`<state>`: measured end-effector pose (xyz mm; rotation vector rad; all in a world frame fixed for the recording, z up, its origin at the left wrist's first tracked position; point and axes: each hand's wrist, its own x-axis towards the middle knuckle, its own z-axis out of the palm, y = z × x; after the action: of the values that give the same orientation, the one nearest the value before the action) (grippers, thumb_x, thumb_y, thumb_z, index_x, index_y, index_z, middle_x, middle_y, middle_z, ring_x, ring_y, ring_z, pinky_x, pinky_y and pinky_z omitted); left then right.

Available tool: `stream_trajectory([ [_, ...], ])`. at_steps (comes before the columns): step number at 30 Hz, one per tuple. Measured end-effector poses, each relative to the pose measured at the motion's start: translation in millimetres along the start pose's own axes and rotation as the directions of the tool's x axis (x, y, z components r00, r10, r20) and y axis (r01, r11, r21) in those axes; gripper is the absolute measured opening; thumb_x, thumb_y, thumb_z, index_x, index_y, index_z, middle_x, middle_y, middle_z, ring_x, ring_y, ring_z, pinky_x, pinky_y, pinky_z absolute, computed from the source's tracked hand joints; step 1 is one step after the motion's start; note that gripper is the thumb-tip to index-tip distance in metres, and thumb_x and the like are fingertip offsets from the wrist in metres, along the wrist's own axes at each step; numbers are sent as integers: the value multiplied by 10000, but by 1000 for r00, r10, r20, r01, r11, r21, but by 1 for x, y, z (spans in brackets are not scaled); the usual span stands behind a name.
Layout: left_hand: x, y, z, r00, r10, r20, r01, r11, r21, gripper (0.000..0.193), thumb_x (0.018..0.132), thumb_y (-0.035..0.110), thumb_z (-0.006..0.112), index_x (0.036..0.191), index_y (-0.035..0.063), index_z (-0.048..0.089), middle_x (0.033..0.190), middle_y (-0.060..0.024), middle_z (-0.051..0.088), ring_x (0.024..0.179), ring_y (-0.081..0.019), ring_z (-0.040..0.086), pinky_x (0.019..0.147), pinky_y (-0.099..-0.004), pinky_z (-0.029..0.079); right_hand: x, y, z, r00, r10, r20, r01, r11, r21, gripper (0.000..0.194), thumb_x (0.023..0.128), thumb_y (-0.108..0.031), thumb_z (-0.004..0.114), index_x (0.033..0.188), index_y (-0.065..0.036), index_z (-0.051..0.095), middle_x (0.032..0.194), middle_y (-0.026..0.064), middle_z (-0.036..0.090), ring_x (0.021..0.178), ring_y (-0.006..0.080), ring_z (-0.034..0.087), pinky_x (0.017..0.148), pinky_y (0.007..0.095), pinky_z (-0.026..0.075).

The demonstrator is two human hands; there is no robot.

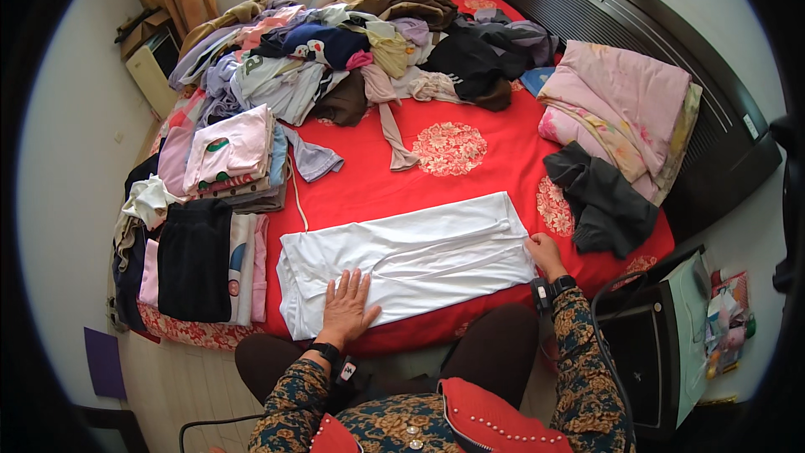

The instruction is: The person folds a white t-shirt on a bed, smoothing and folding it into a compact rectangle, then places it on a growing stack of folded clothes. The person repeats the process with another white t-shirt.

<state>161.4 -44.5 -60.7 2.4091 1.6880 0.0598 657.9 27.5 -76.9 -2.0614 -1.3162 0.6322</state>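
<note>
A white garment (434, 233) lies folded into a long rectangle near the front edge of the bed, with creases along its length. My left hand (348, 308) rests flat on its lower left part, fingers spread. At its right end my right hand (546, 254) has its fingers curled on the edge of the cloth, and the fingertips are partly hidden. To the left of the garment stand folded clothes: black trousers (195, 261) on one pile, and a pink printed top (229, 145) uppermost on another.
A large heap of loose clothes (339, 44) covers the far side of the red bedspread (371, 195). On the right lie a folded pink quilt (622, 100) and a dark grey garment (597, 201), beside the dark headboard (635, 31). A nightstand (685, 327) holds small items. Cables trail from both wrists.
</note>
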Motion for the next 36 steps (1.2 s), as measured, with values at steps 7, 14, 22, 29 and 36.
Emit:
stream_trajectory([
  [7, 1, -1, 4, 1000, -7, -15, 7, 1000, 15, 770, 914, 575, 460, 1530, 141, 301, 1605, -110, 237, 1496, -301, 160, 1195, -506, 64, 8, -17, 12, 997, 50, 63, -31, 962, -272, 340, 819, -342, 642, 846, -3, 634, 944, 229, 678, 910, 382, 653, 798, 449, 498],
  [14, 0, -2, 6, 999, -3, -53, 4, 1000, 3, 773, 907, 580, 477, 1528, 150, 310, 1595, -102, 265, 1492, -292, 174, 1193, -502, 73, 28, -28, 35, 992, 108, -70, -109, 994, -10, 450, 835, -398, 611, 869, 49, 658, 945, 294, 668, 955, 422, 643, 832, 474, 479],
  [22, -1, -1, 4, 998, -9, -69, 8, 1000, -9, 763, 911, 581, 472, 1529, 162, 313, 1596, -85, 267, 1495, -269, 172, 1197, -486, 63, 17, -75, 42, 978, 201, -53, -198, 978, 62, 419, 766, -333, 693, 830, 81, 679, 821, 249, 692, 797, 364, 687, 719, 436, 504],
  [29, -3, -3, 2, 996, 0, -91, -5, 999, -52, 751, 917, 579, 455, 1511, 133, 343, 1588, -108, 276, 1490, -283, 180, 1197, -485, 66, 38, -47, 53, 994, 109, -18, -108, 993, 56, 284, 726, -217, 720, 788, 59, 692, 731, 133, 688, 664, 207, 655, 625, 344, 493],
  [36, -4, -4, 2, 993, 3, -118, -9, 999, -52, 742, 924, 583, 431, 1510, 137, 343, 1585, -97, 285, 1486, -280, 190, 1194, -477, 76, 23, -64, 52, 999, -8, -36, 24, 871, 491, 63, 812, -50, 662, 837, 0, 632, 789, 2, 629, 707, 89, 542, 625, 277, 438],
])
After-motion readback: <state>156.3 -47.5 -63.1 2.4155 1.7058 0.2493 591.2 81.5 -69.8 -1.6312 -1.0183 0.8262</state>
